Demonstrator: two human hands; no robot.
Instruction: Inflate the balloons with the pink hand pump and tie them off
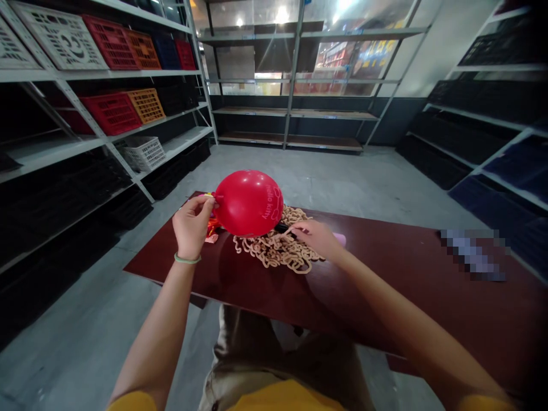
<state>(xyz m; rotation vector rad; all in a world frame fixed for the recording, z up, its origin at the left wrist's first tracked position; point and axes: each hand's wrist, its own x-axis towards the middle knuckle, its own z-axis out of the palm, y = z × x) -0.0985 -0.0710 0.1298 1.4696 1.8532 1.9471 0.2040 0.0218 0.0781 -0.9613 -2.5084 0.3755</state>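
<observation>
Nearest are the person's dark trousers (240, 342), below the near edge of the dark red table (363, 279). Above this edge, on the left, is the left hand (192, 225), with a pale green band (187, 259) at its wrist. Its thumb and fingers are closed in a pinch on the neck of the red balloon (248, 202). The balloon is round and full, and it lies to the right of this hand, in front of the far side of the table.

For this hold, I think the pinch should be firm and close to the neck, because a loose grip could let air escape. The body of the balloon is better left without pressure.

On the right, the right hand (317, 237) reaches to the heap of beige cord (278, 254). Its thumb and fingers are close together, but I cannot tell if a strand is between them. The loops are many and crossed, so in my judgement one strand should be drawn slowly, with a light touch, to avoid a knot.

A black object (281, 227) is partly hidden between balloon and hand; the fingers should pass it with care. Just beyond the right hand a pink object (340, 238) shows, also partly covered. Behind the left hand are bright wrappers (212, 227).

Farther away, metal shelves (295, 80) stand beyond the grey floor (363, 177).
</observation>
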